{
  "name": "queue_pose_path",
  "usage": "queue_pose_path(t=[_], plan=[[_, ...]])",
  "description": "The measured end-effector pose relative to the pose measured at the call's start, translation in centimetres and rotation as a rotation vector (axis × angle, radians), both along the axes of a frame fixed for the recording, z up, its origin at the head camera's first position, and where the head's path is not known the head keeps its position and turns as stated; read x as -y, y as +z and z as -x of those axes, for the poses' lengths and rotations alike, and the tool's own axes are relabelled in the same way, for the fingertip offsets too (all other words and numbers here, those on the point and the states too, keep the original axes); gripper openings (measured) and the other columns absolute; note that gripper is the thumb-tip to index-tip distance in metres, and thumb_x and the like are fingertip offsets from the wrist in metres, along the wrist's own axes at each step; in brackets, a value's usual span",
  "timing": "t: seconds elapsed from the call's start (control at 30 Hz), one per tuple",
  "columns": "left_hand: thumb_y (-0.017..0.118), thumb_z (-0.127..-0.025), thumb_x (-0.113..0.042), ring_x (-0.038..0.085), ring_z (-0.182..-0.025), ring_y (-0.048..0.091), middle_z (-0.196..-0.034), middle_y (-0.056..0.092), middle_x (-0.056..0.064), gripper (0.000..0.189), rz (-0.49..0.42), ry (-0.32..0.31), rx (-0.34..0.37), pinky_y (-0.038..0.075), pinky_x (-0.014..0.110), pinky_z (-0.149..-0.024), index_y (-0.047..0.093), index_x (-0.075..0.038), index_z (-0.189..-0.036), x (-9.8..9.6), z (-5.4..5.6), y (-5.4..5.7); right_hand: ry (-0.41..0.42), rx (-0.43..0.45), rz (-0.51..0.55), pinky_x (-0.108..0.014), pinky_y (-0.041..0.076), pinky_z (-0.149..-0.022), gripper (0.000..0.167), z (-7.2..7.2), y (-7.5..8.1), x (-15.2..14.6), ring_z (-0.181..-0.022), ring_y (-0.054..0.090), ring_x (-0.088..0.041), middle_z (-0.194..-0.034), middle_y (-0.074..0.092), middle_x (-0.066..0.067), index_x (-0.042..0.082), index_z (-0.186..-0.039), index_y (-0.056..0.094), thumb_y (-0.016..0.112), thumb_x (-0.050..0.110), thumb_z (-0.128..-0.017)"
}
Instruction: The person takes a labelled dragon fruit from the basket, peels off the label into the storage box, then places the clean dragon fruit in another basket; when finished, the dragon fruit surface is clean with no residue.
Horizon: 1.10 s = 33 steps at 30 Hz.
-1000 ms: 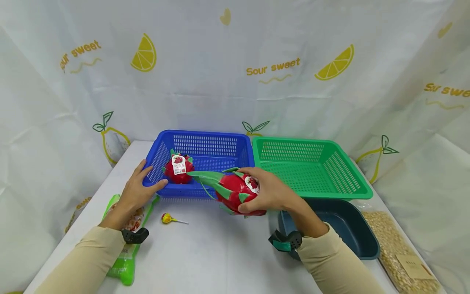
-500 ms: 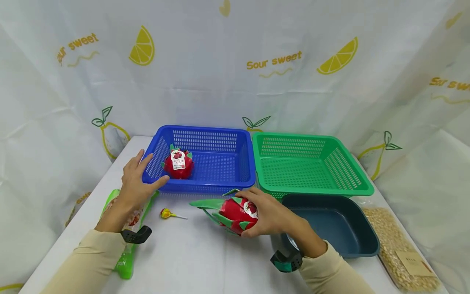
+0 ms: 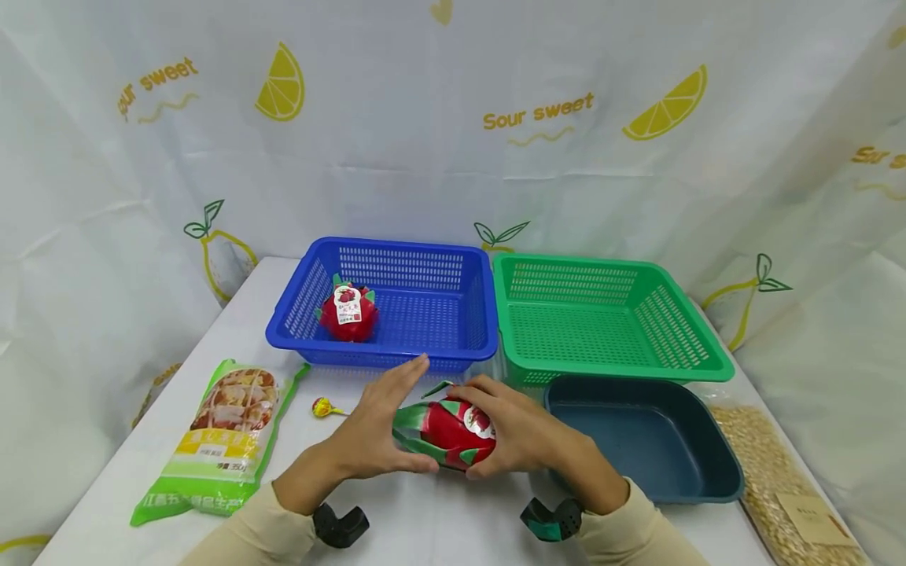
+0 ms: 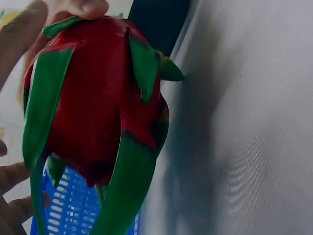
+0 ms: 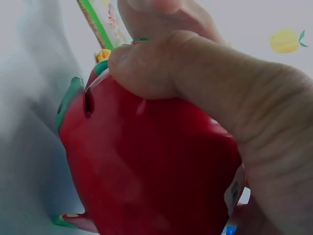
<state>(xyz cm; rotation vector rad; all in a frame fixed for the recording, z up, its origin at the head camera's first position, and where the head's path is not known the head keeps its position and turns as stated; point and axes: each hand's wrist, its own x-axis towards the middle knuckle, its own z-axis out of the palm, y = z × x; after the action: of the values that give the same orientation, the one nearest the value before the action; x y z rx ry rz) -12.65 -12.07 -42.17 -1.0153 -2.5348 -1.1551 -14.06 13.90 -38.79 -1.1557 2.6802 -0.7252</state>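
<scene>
My right hand (image 3: 529, 428) grips a red dragon fruit (image 3: 453, 431) with green leaf tips, low over the white table; its thumb (image 5: 151, 66) presses the near side in the right wrist view. A white round sticker shows near the fingers. My left hand (image 3: 371, 431) is at the leafy end, thumb and fingers spread around the long green leaves (image 4: 124, 181). Another dragon fruit (image 3: 348, 314) with a white label sits at the left inside the blue basket (image 3: 403, 355). Close behind the left hand lies a lollipop (image 3: 322, 407), its stick partly hidden.
A green basket (image 3: 616, 368) stands right of the blue one. In front of it is a dark teal basin (image 3: 644, 440). A bag of pale grains (image 3: 767, 464) lies at the right edge, a green food packet (image 3: 226, 440) on the left.
The right hand has lowered the dragon fruit from in front of the blue basket toward the table. My left hand has left the blue basket's corner and moved right to the fruit's leaves.
</scene>
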Motion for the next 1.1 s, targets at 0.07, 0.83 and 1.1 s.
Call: queue_pose_path(t=[0.07,0.83,1.1], plan=[[0.074,-0.067,-0.069,0.025,-0.141,0.022,-0.157,0.024,0.005,0.118,0.088,-0.012,0.005,0.026,0.063,-0.103,0.016,-0.019,-0.156,-1.1,0.2,-0.3,0.003,-0.002,-0.005,-0.029,0.052,-0.079,0.091,-0.1,-0.1,0.1,-0.105,0.051,-0.014,-0.129,0.046,0.003,0.020,-0.141,0.045,0.088,0.041,-0.064],[0.089,-0.061,-0.047,0.016,-0.111,0.054,-0.130,0.047,-0.001,0.100,0.047,-0.021,0.151,0.050,0.034,-0.089,0.042,-0.005,-0.139,-3.5,0.7,-2.9,0.074,0.292,0.259,-0.050,0.049,-0.088,0.034,2.9,2.4,-0.5,-0.113,0.054,-0.028,-0.127,0.057,-0.007,0.007,-0.124,0.062,0.065,0.021,-0.094],[0.088,-0.062,-0.047,0.011,-0.111,0.053,-0.130,0.046,-0.007,0.097,0.022,-0.039,0.139,0.050,0.030,-0.087,0.041,-0.012,-0.140,-3.4,0.6,-3.1,0.206,0.346,0.060,-0.030,0.053,-0.080,0.023,4.7,2.9,1.3,-0.107,0.056,-0.026,-0.112,0.063,0.003,0.011,-0.112,0.071,0.067,0.020,-0.092]])
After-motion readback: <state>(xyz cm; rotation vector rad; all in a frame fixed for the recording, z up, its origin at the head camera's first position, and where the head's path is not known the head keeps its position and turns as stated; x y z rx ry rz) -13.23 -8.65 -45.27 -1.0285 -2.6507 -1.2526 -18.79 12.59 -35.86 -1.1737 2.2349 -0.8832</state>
